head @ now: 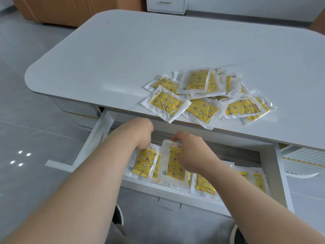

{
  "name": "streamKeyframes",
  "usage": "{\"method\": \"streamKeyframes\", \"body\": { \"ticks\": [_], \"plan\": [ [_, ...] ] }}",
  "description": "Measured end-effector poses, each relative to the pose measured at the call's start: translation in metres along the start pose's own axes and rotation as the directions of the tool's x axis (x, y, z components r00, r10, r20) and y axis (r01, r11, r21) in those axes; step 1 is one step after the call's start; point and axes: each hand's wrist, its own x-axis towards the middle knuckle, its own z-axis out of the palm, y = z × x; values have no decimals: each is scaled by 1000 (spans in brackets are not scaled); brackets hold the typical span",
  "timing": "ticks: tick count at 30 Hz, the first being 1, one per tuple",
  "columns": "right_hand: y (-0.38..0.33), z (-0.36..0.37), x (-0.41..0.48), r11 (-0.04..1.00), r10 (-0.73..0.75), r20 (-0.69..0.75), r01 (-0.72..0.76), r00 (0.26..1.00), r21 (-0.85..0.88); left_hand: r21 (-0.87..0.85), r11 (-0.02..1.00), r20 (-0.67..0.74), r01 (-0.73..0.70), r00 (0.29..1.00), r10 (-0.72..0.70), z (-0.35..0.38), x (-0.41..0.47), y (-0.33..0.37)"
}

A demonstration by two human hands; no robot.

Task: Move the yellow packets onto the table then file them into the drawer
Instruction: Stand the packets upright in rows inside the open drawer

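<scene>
Head cam: the right hand pinches the top edge of a yellow star-print packet in clear plastic wrap, upright among others in the open white drawer. The left hand dips in just beside it, fingers hidden, can't tell. A loose pile of yellow packets sits on the white rounded table, near its front edge.

- Floor: grey glossy tiles with thin joint lines; a cluster of small bright light reflections at the left.
- Cabinet: orange-brown, wood-look, vertical panel seams; stands on the floor at the top left, cut off by the frame edge.
- Small drawer unit: white, one drawer front with a slim metal handle; top centre, on short legs.
- Long low unit: white, plain front; top right, just beside the small drawer unit.
</scene>
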Motion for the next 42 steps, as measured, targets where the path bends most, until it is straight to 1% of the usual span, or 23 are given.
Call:
{"method": "streamKeyframes", "body": {
  "ticks": [8,10,13,16,18,20,23,24,25,26,27,28,29,31,32,33,34,35,36,39,42],
  "plan": [
    [-4,36,18,999,11,33,-13,999,45,58,998,17,13,1000,-14,-23,-29,-18],
    [-3,46,19,1000,3,31,-3,1000,-12,17,1000,-20,11,1000,-11,-26,-34,-21],
    [0,57,18,981,-10,17,13,1000,-192,-52,998,-56,19,998,-22,-30,-39,-24],
    [1,62,16,924,-46,-29,32,999,-381,-164,986,-139,3,990,-26,-34,-42,-26],
    [0,63,14,884,-82,-73,38,994,-466,-235,972,-220,-12,975,-42,-35,-45,-29],
    [-2,62,12,873,-90,-95,32,991,-487,-318,947,-308,-39,949,-64,-34,-45,-30],
    [-6,55,7,883,-86,-107,26,991,-469,-372,923,-404,-96,912,-68,-31,-44,-30],
    [-10,49,5,916,-75,-120,21,990,-401,-379,918,-434,-116,898,-66,-31,-43,-30],
    [-15,41,2,963,-48,-144,8,988,-269,-386,912,-462,-138,885,-61,-30,-42,-29],
    [-19,32,-1,996,-2,-167,-13,986,-87,-389,907,-493,-160,868,-58,-30,-42,-28],
    [-22,24,-4,992,62,-180,-40,982,120,-389,905,-517,-172,854,-60,-30,-41,-27],
    [-23,16,-8,946,139,-180,-76,974,316,-388,904,-538,-177,840,-66,-29,-40,-25],
    [-23,8,-12,868,220,-168,-114,961,483,-389,906,-546,-163,834,-84,-28,-38,-22],
    [-19,-5,-21,655,372,-97,-187,923,732,-419,903,-502,-96,853,-143,-25,-34,-16],
    [-16,-12,-25,540,434,-50,-216,899,813,-456,888,-460,-57,870,-180,-23,-33,-12],
    [-13,-17,-28,439,482,-6,-235,876,867,-495,869,-407,-17,888,-215,-21,-31,-8],
    [-11,-22,-30,362,513,28,-246,858,899,-523,852,-345,28,907,-241,-18,-29,-4],
    [-9,-25,-31,313,531,49,-250,846,916,-544,836,-276,68,927,-255,-16,-28,1],
    [-7,-28,-32,287,540,59,-249,840,925,-565,819,-211,97,943,-258,-14,-26,6],
    [-4,-31,-32,267,547,67,-249,835,931,-655,744,-94,132,963,-253,-9,-21,15],
    [-3,-32,-31,287,536,33,-219,844,933,-790,600,-40,126,966,-256,-3,-20,20]
  ]
}}
